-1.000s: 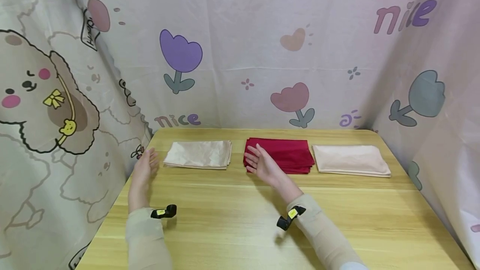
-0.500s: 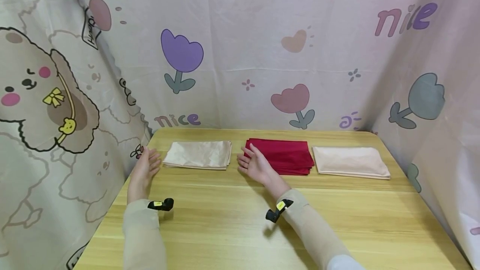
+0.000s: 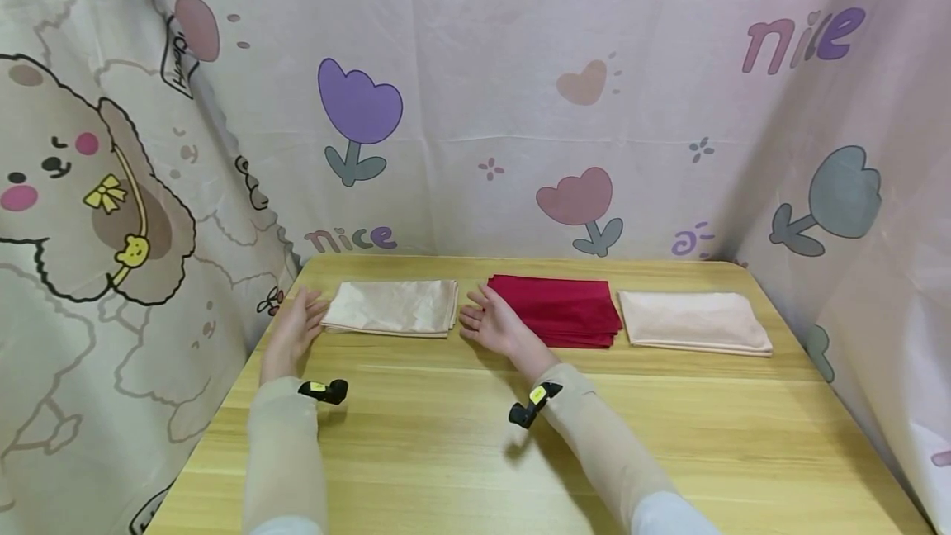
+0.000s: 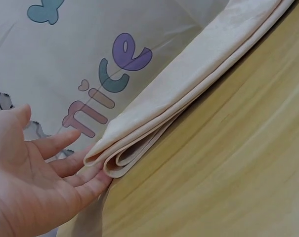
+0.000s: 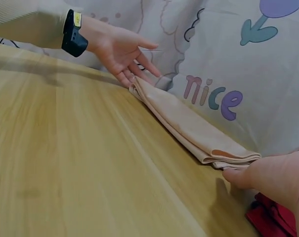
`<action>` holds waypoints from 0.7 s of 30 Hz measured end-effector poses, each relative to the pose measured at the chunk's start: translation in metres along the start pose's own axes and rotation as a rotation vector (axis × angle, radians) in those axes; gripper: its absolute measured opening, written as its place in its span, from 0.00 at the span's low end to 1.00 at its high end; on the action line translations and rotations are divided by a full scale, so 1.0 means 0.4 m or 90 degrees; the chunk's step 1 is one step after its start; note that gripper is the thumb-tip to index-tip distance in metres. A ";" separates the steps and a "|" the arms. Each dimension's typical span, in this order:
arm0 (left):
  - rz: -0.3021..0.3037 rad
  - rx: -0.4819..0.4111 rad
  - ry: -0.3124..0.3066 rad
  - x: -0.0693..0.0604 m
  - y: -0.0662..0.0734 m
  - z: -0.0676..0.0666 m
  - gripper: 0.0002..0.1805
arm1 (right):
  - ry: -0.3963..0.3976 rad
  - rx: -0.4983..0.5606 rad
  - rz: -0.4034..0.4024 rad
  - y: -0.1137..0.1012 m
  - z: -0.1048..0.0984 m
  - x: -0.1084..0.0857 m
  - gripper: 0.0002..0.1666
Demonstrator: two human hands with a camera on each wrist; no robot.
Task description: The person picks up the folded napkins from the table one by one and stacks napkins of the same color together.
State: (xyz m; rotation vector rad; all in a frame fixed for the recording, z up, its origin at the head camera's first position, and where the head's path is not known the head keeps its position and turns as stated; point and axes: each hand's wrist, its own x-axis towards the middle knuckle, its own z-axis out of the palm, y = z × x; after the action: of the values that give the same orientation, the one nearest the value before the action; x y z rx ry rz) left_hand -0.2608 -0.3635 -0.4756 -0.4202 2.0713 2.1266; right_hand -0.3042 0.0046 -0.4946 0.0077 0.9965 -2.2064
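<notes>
A folded cream cloth (image 3: 394, 306) lies flat near the table's back left, its layered edges showing in the left wrist view. My left hand (image 3: 295, 324) is at the cloth's left end, fingers loosely extended; in the left wrist view its fingertips touch the folded edge. At the other end my right hand (image 3: 494, 324) is held with fingers relaxed, palm facing the cream cloth, a small gap between them in the head view. Behind that hand lies a folded red cloth (image 3: 568, 310), its left front corner covered by the hand.
A folded pale pink cloth (image 3: 694, 322) lies to the right of the red one. The wooden table (image 3: 446, 436) runs back to a printed curtain (image 3: 461, 106), which also hangs along both sides. A small black camera sits on each wrist.
My right hand has moved left, from over the red cloth toward the cream cloth's right end. My left hand has shifted slightly right to the cream cloth's left edge. The cloths stay in place.
</notes>
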 end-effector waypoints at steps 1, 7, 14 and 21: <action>-0.004 0.006 0.000 0.007 -0.002 0.000 0.44 | 0.006 0.004 0.003 0.000 0.003 0.004 0.46; -0.028 0.024 0.012 0.029 0.000 0.003 0.46 | 0.040 0.013 0.012 -0.004 0.012 0.026 0.44; -0.045 0.045 0.020 0.031 0.007 -0.002 0.43 | 0.052 0.026 0.032 -0.013 0.007 0.040 0.44; -0.042 0.060 0.032 0.037 0.011 0.015 0.40 | 0.054 0.030 0.035 -0.019 0.004 0.046 0.42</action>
State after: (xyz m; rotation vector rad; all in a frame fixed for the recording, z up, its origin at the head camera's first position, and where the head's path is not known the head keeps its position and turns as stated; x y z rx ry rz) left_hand -0.2769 -0.3592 -0.4759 -0.5274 2.1428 1.9920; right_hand -0.3222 -0.0038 -0.4935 0.1505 0.9789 -2.1937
